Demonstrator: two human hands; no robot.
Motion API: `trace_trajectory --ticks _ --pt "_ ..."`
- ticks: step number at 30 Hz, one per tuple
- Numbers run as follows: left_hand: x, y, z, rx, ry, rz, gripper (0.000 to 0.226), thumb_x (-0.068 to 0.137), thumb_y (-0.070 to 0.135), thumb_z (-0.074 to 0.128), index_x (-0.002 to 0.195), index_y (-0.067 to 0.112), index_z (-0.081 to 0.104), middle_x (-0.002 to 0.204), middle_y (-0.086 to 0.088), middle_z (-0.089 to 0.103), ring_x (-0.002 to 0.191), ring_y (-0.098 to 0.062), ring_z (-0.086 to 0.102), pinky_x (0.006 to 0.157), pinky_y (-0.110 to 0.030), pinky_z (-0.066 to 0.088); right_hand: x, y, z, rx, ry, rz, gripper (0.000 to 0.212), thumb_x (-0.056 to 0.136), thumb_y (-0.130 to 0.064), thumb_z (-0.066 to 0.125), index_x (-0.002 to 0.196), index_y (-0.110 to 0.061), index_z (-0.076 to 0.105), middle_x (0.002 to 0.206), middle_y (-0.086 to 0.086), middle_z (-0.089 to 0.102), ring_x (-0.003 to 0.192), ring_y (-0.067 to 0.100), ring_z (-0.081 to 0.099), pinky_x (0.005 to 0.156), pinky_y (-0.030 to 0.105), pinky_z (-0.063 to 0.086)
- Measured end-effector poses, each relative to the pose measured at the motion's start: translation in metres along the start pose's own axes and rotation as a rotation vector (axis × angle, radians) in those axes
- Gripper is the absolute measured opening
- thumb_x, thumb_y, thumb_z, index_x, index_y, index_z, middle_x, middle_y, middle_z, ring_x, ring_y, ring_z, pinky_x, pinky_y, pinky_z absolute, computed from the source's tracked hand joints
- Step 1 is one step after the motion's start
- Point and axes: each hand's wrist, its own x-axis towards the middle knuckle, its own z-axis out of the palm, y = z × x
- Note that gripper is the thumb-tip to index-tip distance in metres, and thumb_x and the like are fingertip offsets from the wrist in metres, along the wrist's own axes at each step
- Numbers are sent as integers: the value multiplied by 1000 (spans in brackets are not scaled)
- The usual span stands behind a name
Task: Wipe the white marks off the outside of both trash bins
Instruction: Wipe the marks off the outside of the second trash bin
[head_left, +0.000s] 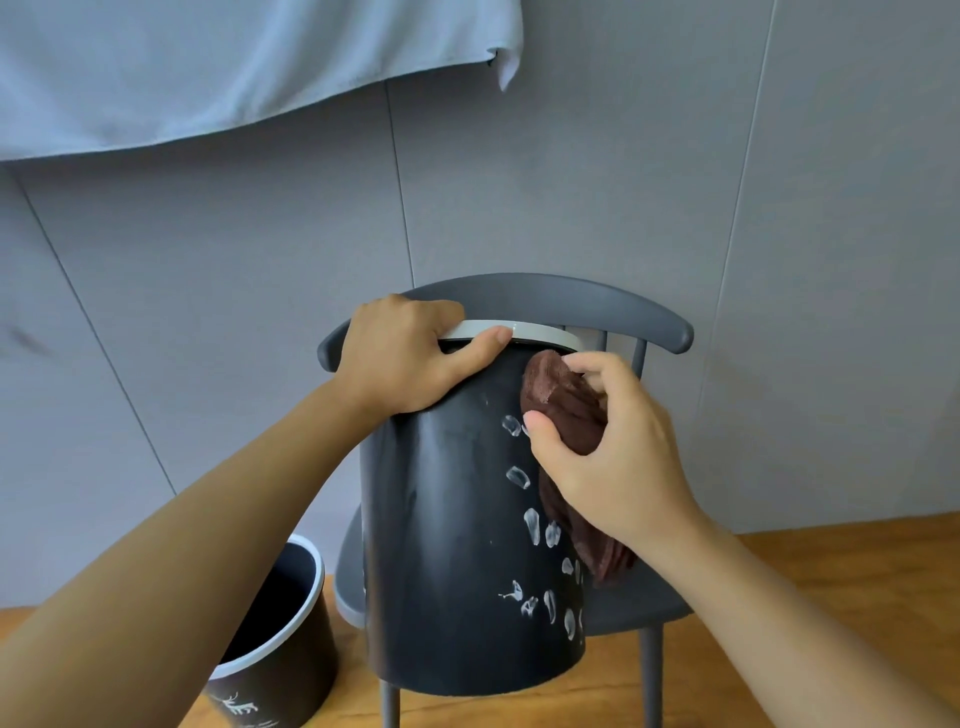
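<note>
A black trash bin (447, 545) with a grey rim stands tilted on a grey chair. Several white marks (540, 525) run down its right side. My left hand (410, 353) grips the bin's rim at the top left, thumb along the rim. My right hand (608, 452) holds a brown cloth (563, 400) bunched against the bin's upper right side, just below the rim; the cloth's tail hangs down behind my wrist. A second black bin (283, 670) with a grey rim and a white deer print stands on the floor at the lower left, partly hidden by my left forearm.
The grey chair (566, 301) stands against a grey panelled wall (260, 260) on a wooden floor (841, 561). A pale blue cloth (208, 67) hangs at the top left.
</note>
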Motion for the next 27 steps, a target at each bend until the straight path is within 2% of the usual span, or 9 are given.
trace_trajectory --ticks 3,6,9,12,15,18,23,25,27 --pt "-1 -2 0 3 5 -11 67 88 72 44 56 16 24 45 0 20 49 -25 26 47 -35 31 8 -1 -4 -115 -1 -138 41 87 -42 71 123 -22 67 111 -7 64 100 10 63 84 21 53" --pt "-2 -4 -1 -7 13 -4 65 89 68 45 57 18 21 46 0 18 49 -23 24 47 -32 26 15 -5 -6 -249 -65 -265 42 90 -45 65 124 -23 71 104 -4 59 90 18 61 72 36 56" --pt "-2 -6 -2 -8 -1 -1 63 91 65 42 57 15 26 45 0 22 48 -23 25 47 -31 25 17 -10 -2 -344 -140 -352 43 91 -45 61 126 -22 69 99 -2 54 85 20 56 61 38 54" --pt "-2 -5 -1 -6 -3 9 61 91 63 42 58 15 25 45 0 21 46 -20 23 49 -30 21 19 -11 -3 -351 -175 -397 41 88 -37 62 124 -19 70 99 0 58 85 21 59 61 39 55" --pt "-1 -2 -1 -4 2 19 60 91 61 43 58 16 24 46 -1 21 46 -19 23 48 -30 20 25 -12 -8 -265 -203 -325 43 86 -39 67 127 -24 66 113 -7 66 100 18 65 80 40 58" --pt "1 0 1 -7 -1 46 58 92 60 42 58 16 25 45 0 24 46 -22 25 46 -32 23 29 -15 -8 -176 -171 -250 51 84 -39 76 132 -24 63 124 -12 67 114 11 64 97 34 55" --pt "4 -1 3 -24 -2 49 57 93 57 40 58 14 29 45 -1 26 46 -26 29 47 -32 26 19 -13 -6 -250 -293 -403 29 88 -26 74 115 -14 76 97 0 66 90 24 62 76 44 56" --pt "4 -2 4 -22 -2 43 56 93 58 40 58 16 27 45 0 24 47 -25 28 48 -31 25 15 -12 -9 -265 -364 -437 27 89 -28 71 113 -17 77 95 -2 66 87 22 60 71 44 56" --pt "5 -2 5 -17 1 52 56 93 58 40 58 16 26 44 1 23 46 -24 27 48 -30 25 20 -13 -11 -280 -346 -452 26 89 -29 71 112 -19 77 95 -4 67 88 22 61 72 44 57"
